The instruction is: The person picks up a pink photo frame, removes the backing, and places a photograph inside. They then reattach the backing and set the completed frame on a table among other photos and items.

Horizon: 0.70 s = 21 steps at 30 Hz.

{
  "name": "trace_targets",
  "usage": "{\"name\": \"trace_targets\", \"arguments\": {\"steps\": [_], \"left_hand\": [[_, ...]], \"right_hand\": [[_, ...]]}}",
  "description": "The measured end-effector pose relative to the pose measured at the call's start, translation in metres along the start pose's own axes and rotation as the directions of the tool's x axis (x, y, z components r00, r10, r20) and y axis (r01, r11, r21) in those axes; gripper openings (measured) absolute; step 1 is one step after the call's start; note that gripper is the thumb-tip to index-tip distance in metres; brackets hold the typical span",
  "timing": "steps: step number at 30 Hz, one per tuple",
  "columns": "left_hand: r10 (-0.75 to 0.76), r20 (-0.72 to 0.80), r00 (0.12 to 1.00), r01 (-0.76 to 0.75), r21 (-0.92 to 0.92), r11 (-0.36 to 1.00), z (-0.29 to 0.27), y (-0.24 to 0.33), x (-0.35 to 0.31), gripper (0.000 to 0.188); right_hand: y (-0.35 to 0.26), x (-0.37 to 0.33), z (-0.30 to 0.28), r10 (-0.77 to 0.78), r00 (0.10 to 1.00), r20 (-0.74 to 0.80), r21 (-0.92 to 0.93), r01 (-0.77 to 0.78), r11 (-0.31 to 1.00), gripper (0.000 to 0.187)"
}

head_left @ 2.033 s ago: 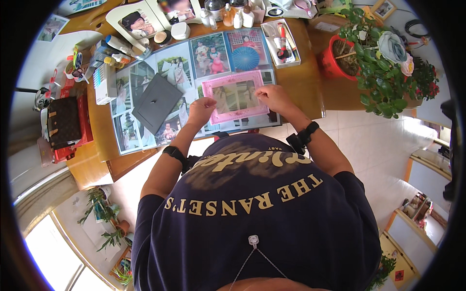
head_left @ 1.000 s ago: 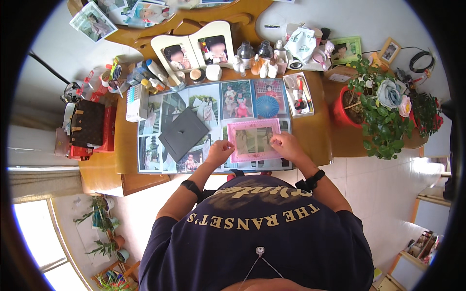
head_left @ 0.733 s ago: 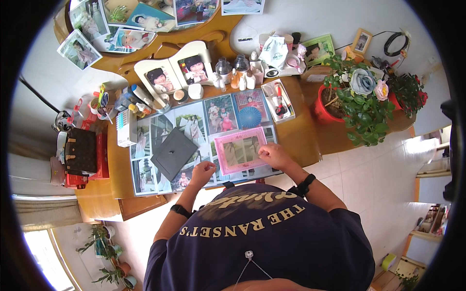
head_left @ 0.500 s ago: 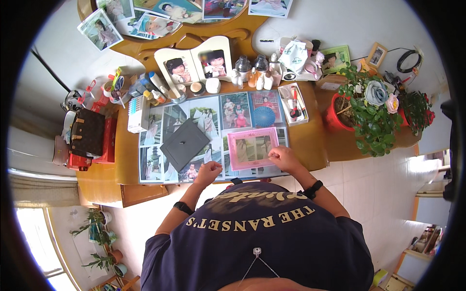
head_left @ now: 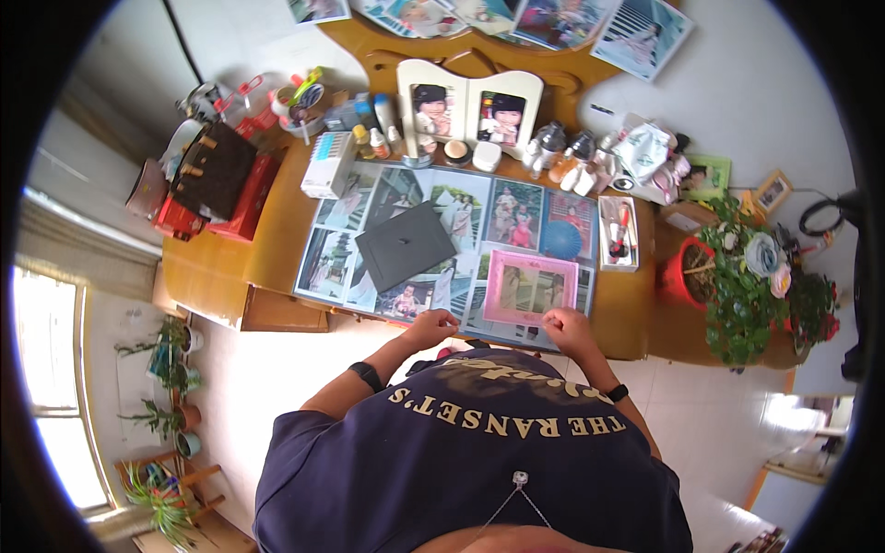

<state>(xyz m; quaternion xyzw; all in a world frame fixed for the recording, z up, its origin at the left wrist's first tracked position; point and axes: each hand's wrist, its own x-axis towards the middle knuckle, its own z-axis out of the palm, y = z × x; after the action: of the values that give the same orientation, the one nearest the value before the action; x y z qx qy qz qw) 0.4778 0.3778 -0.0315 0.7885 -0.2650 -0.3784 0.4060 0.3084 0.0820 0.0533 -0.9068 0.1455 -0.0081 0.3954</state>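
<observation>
The pink frame [head_left: 493, 288] is a flat rectangle with a pale, patterned border; photos show through its middle; near it, to the left, the dark grey board [head_left: 406, 243] lies askew, a smooth, matt rectangle with a small raised bit at its centre; both rest on the sheet of photos [head_left: 461, 217], flat and slightly shiny, which covers much of the table [head_left: 207, 276], whose bare parts are glossy brown wood with rounded edges.

The pink frame is just beyond the right hand [head_left: 572, 332], whose curled fingers are at its near right corner; I cannot tell whether they pinch the border or only rest against it; the left hand [head_left: 429, 329] is apart from the pink frame, which lies ahead and to the right of it; this hand is loosely curled at the near edge of the table, below the board, and I cannot tell whether its fingertips press together.

To the right of the photos sits the long white box [head_left: 619, 235] with brushes inside; at the back stands the cream double frame [head_left: 470, 106], its top edge curved; farther right is the round red pot [head_left: 680, 278] with a leafy plant [head_left: 737, 309].
</observation>
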Motion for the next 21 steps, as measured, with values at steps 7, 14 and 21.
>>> {"name": "trace_targets", "arguments": {"steps": [7,14,21], "left_hand": [[0.018,-0.015,1.0,-0.019,-0.043,0.999,0.001,-0.023,-0.011,0.021],[-0.02,0.036,0.999,0.022,-0.068,0.997,-0.004,-0.037,-0.02,0.024],[-0.026,0.066,0.997,0.03,-0.069,0.997,-0.007,-0.039,-0.019,0.025]], "right_hand": [[-0.007,0.001,0.017,-0.044,0.999,0.026,-0.014,0.044,0.999,0.015],[-0.013,0.004,0.026,-0.052,0.995,0.082,0.029,0.049,0.998,0.014],[-0.013,0.005,0.029,-0.081,0.995,0.066,-0.004,0.081,0.997,0.013]]}}
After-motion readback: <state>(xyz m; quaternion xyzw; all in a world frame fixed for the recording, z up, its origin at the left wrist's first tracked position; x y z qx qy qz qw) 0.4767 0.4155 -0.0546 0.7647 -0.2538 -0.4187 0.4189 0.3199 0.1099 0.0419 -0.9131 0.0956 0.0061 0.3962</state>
